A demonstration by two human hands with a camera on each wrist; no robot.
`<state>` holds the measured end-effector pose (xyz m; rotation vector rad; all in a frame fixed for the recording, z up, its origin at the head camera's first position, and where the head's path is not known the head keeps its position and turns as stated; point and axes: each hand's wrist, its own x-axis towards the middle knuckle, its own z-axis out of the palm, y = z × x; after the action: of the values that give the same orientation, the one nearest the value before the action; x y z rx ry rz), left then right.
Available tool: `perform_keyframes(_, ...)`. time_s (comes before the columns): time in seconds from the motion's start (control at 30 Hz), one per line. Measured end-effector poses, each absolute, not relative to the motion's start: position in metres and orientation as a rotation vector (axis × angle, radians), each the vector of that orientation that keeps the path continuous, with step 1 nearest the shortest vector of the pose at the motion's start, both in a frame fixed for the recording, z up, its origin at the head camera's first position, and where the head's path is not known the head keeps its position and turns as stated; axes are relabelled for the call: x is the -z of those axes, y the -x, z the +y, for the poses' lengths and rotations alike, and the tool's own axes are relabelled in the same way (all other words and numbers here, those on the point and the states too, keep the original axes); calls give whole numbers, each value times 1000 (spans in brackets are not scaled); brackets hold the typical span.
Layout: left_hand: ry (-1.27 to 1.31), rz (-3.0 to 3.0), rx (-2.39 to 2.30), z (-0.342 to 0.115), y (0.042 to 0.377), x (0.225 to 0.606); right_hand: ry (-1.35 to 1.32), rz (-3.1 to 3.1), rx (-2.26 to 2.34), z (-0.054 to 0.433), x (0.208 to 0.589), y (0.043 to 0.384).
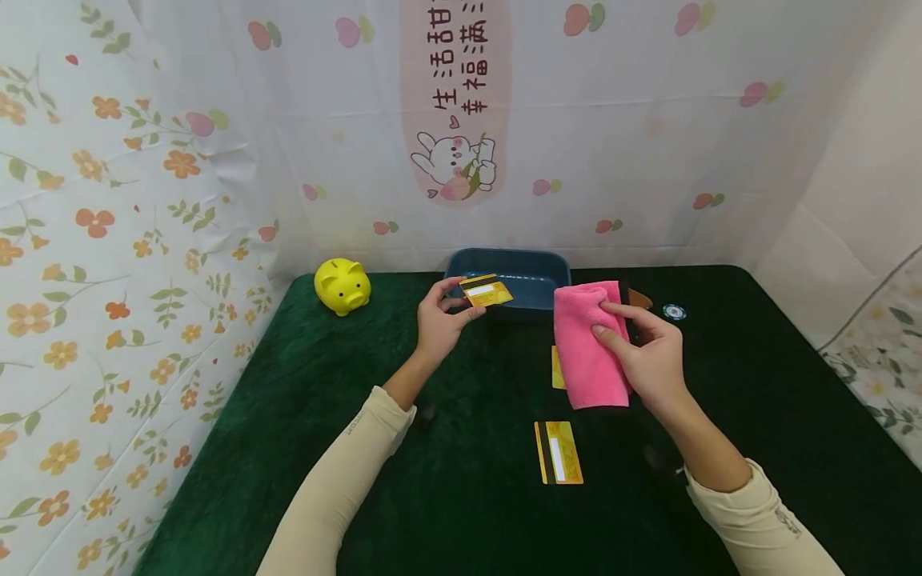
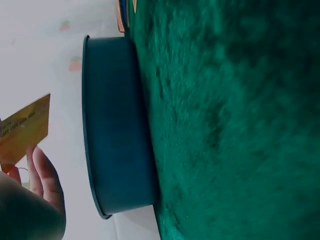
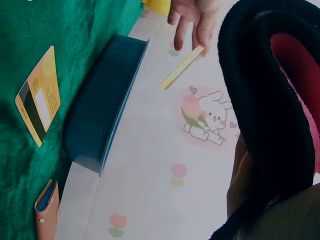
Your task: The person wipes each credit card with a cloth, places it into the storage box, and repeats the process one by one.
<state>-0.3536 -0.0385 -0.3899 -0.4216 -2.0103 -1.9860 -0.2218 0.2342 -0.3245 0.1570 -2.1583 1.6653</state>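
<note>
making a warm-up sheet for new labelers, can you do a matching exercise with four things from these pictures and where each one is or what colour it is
Things
1. piggy bank
2. cloth
3. basin
4. round chip

Places and colours
a. dark blue, at the back of the green table, near the middle
b. blue and white, lying at the back right of the table in the head view
c. yellow, at the back left of the table in the head view
d. pink on one side, held up by the right hand

Right pairs: 1-c, 2-d, 3-a, 4-b
</note>
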Motion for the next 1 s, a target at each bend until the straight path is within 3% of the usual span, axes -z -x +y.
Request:
perform_keyframes(0.43,352,-2084,1900,-33,388,390,-180,-2203,-1661,237,329,220)
perform_keyframes(0.67,272,-2173,1867,-35,386,395,-196,-2205,-1662,237,328,219)
perform_keyframes(1.0,397,-2233,1901,-32,374,392,-202,-2217,-1646,236,327,217)
